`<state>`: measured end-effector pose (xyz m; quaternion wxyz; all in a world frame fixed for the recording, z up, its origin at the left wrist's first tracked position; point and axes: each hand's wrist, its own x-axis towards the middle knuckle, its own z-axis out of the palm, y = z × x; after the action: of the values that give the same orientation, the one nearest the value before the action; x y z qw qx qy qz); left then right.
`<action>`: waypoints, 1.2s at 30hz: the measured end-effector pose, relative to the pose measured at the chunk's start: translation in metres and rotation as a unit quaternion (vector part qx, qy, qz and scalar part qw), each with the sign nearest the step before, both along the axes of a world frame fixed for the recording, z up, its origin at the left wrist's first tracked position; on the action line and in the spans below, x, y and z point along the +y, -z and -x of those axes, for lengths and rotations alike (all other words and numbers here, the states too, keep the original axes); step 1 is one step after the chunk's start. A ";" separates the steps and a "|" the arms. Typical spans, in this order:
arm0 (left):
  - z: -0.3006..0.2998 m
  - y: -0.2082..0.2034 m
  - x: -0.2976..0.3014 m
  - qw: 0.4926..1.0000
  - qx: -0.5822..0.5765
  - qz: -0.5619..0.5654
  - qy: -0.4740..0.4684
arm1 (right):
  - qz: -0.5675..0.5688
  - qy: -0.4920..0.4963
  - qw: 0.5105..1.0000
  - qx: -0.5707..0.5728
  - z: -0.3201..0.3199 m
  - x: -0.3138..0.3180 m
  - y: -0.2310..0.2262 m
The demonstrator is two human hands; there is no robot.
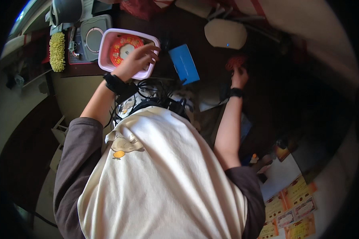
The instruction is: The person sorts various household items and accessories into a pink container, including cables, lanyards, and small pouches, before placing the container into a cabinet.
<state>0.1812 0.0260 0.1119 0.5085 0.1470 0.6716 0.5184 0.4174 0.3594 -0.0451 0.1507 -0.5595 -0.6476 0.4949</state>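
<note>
Over the right side of a pale pink plastic basin (102,59) is my left hand (137,60), its fingers apart and slightly bent, with nothing visible in them. Inside the basin lies a round red box or tray (115,55) with yellow decoration and a pale centre, partly covered by my hand. Off to the right, in shadow, my right hand (239,76) has its fingers closed on a small red, rough-looking thing (236,61). Its kind is too dark to make out. A flat blue box (184,63) lies on the dark table between my hands.
A yellow fluffy duster head (57,51) and a grey device (95,34) are left of the basin. A beige rounded lamp head or panel (225,33) stands at the far right. Red plastic bag (141,8) sits at the back. Black cables (157,89) bunch at the near edge.
</note>
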 end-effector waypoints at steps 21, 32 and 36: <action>0.086 -0.056 -0.112 0.975 -0.013 -0.223 -0.019 | -0.085 -0.368 0.915 0.141 0.178 -0.306 -0.255; 0.100 -0.046 -0.153 0.977 0.029 -0.206 0.041 | -0.065 -0.235 0.950 0.194 0.178 -0.344 -0.251; 0.096 -0.052 -0.156 0.972 0.041 -0.201 0.112 | -0.081 -0.269 0.949 0.145 0.166 -0.340 -0.241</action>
<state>0.0853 -0.1296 0.1643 0.4956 0.3412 0.5535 0.5759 0.2517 0.0195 0.1954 0.1493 -0.2721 -0.7831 0.5389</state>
